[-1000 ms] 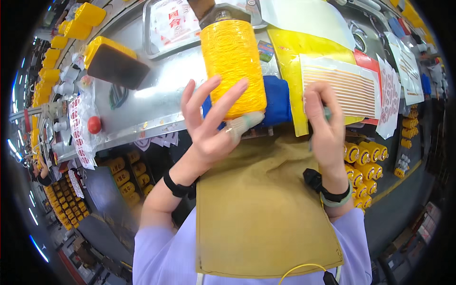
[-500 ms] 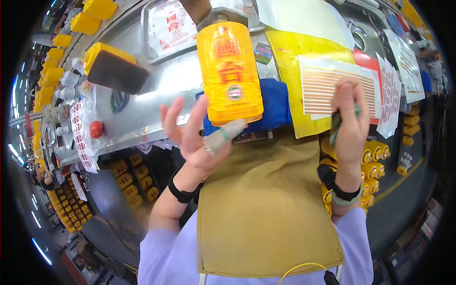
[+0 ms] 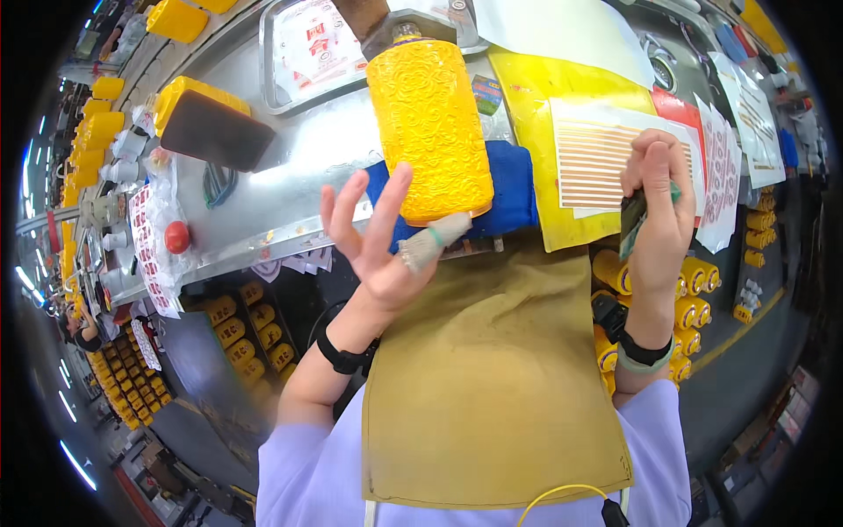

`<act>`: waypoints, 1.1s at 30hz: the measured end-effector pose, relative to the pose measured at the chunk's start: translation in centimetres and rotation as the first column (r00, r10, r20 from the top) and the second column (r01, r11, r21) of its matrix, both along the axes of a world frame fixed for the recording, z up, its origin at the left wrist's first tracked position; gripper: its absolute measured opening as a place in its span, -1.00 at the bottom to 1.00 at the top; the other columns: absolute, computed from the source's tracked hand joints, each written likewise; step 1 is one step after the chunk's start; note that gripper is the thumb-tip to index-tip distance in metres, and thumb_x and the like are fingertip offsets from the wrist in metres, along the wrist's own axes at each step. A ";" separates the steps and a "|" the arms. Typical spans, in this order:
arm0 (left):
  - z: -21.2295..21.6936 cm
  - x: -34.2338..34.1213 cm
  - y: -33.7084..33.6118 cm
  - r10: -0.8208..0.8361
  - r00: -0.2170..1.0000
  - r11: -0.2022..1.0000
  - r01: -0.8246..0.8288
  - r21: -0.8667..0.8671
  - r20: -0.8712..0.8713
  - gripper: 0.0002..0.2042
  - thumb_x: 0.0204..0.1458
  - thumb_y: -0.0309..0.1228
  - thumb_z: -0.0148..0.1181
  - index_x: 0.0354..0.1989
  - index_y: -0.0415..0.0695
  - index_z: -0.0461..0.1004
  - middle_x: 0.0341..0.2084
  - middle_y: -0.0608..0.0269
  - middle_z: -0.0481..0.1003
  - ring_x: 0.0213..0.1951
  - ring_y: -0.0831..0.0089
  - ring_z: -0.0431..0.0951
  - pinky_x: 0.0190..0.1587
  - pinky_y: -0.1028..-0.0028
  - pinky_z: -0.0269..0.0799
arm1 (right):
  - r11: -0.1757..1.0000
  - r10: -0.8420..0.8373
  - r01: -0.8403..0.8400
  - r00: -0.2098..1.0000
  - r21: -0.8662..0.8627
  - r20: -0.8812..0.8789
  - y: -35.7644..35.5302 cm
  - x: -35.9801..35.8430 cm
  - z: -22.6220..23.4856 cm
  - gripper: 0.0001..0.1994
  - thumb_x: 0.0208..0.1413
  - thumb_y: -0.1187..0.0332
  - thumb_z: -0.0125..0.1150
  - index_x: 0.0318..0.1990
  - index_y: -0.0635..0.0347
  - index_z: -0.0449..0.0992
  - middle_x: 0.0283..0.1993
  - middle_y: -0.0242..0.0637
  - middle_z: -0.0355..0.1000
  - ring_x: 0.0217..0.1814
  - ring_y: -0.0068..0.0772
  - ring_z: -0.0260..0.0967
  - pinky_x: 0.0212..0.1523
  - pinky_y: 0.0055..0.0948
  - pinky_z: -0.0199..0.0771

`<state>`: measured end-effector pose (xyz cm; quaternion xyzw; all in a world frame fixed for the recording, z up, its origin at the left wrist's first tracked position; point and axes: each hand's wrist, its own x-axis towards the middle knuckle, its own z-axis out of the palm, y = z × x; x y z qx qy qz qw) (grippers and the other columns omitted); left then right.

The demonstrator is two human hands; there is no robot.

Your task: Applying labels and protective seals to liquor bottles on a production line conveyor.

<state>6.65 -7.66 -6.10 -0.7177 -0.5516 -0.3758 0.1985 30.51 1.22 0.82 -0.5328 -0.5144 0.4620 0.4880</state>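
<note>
Bottle, yellow, embossed, at a metal workbench, with two hands in attendance.

Yellow embossed bottle (image 3: 429,127) stands over a blue cloth (image 3: 507,195) on the steel worktop (image 3: 290,189), its neck toward the top of the view, its base end just above the left hand (image 3: 379,244). Left hand: fingers spread apart, palm open, wrapped thumb tip beside the bottle's lower edge; whether it touches cannot be told. Black wristband (image 3: 344,356) on that wrist. Right hand (image 3: 660,211): fingers closed around a small dark-green object (image 3: 634,220), kind not discernible, well apart from the bottle. Yellow sheet (image 3: 536,114) and striped label sheet (image 3: 597,158) lie right of the bottle. Yellow-backed dark block (image 3: 211,123) lies to the left, a red button (image 3: 177,236) below it. Tan apron (image 3: 487,378) in foreground; further yellow bottles (image 3: 241,329) stored below the bench.
</note>
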 end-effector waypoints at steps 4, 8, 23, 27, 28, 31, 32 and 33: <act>-0.1 -0.1 0.6 -0.061 0.994 0.989 0.049 -0.142 -0.085 -0.83 -0.17 -0.14 0.55 -0.44 0.45 0.63 0.23 0.19 0.42 0.34 -0.04 0.20 0.41 -0.09 0.01 | 0.955 0.292 -0.294 0.956 0.039 0.037 -0.9 -0.7 -1.0 -0.77 0.46 0.25 -0.01 -0.16 0.23 0.44 -0.35 -0.57 0.21 -0.30 -0.75 0.05 -0.27 -0.65 0.05; 0.2 -0.4 0.3 0.020 1.000 0.996 -0.019 0.091 -0.017 -0.80 -0.15 -0.13 0.52 -0.53 0.24 0.54 0.13 0.25 0.55 0.29 0.00 0.27 0.42 -0.08 -0.03 | 0.985 0.163 -0.163 0.987 0.048 0.016 -0.7 -0.3 -0.9 -0.73 0.47 0.22 -0.03 -0.19 0.24 0.45 -0.30 -0.52 0.28 -0.23 -0.72 0.11 -0.18 -0.65 0.13; 2.7 -0.1 1.7 0.086 0.915 0.966 0.021 -0.259 0.394 -0.18 -0.29 -0.21 0.63 0.24 -0.12 0.39 0.30 -0.11 0.32 0.31 -0.06 0.25 0.35 -0.01 0.13 | 0.889 0.401 -0.458 0.774 -0.004 0.490 3.7 3.0 -1.9 -0.82 0.27 0.36 0.18 -0.22 0.34 0.56 -0.29 -0.05 0.51 -0.24 -0.10 0.46 -0.16 -0.31 0.41; 3.0 -0.9 2.4 0.036 0.921 0.904 0.136 -0.406 0.388 0.02 -0.30 -0.17 0.65 0.37 -0.26 0.20 0.36 -0.18 0.23 0.36 -0.09 0.24 0.40 -0.01 0.05 | 0.913 0.339 -0.403 0.679 -0.056 0.651 8.4 7.9 -2.6 -0.75 0.20 0.29 0.27 -0.25 0.38 0.57 -0.29 -0.01 0.52 -0.21 -0.05 0.49 -0.15 -0.25 0.44; 3.0 -0.9 2.3 0.056 0.900 0.894 0.147 -0.423 0.432 0.00 -0.28 -0.15 0.64 0.37 -0.26 0.21 0.37 -0.19 0.22 0.39 -0.10 0.23 0.43 -0.02 -0.01 | 0.924 0.308 -0.377 0.629 -0.067 0.714 9.9 9.3 -2.7 -0.74 0.18 0.27 0.29 -0.24 0.37 0.59 -0.28 0.00 0.53 -0.20 -0.04 0.50 -0.14 -0.24 0.45; 2.9 -0.6 2.3 0.064 0.898 0.892 0.144 -0.428 0.435 -0.01 -0.28 -0.16 0.63 0.36 -0.26 0.22 0.38 -0.18 0.22 0.39 -0.10 0.22 0.43 -0.04 -0.01 | 0.973 0.165 -0.222 0.510 -0.057 0.844 14.5 13.9 -1.9 -0.75 0.14 0.26 0.33 -0.24 0.32 0.63 -0.28 0.01 0.55 -0.20 -0.02 0.53 -0.13 -0.23 0.49; 2.9 -0.6 2.2 0.076 0.905 0.890 0.128 -0.437 0.419 -0.01 -0.28 -0.19 0.63 0.37 -0.26 0.22 0.38 -0.18 0.21 0.38 -0.11 0.22 0.43 -0.03 0.00 | 0.980 0.080 -0.197 0.491 0.021 0.868 15.8 15.2 -1.3 -0.75 0.12 0.26 0.34 -0.25 0.31 0.64 -0.29 0.01 0.56 -0.21 -0.01 0.53 -0.14 -0.23 0.49; 2.9 -0.6 2.2 0.070 0.907 0.880 0.139 -0.453 0.416 -0.01 -0.28 -0.19 0.63 0.37 -0.26 0.22 0.38 -0.18 0.21 0.38 -0.11 0.22 0.43 -0.03 0.00 | 0.991 -0.031 -0.106 0.438 0.086 0.899 16.8 16.0 -0.7 -0.76 0.12 0.27 0.34 -0.26 0.31 0.64 -0.30 0.00 0.56 -0.23 -0.02 0.53 -0.16 -0.23 0.49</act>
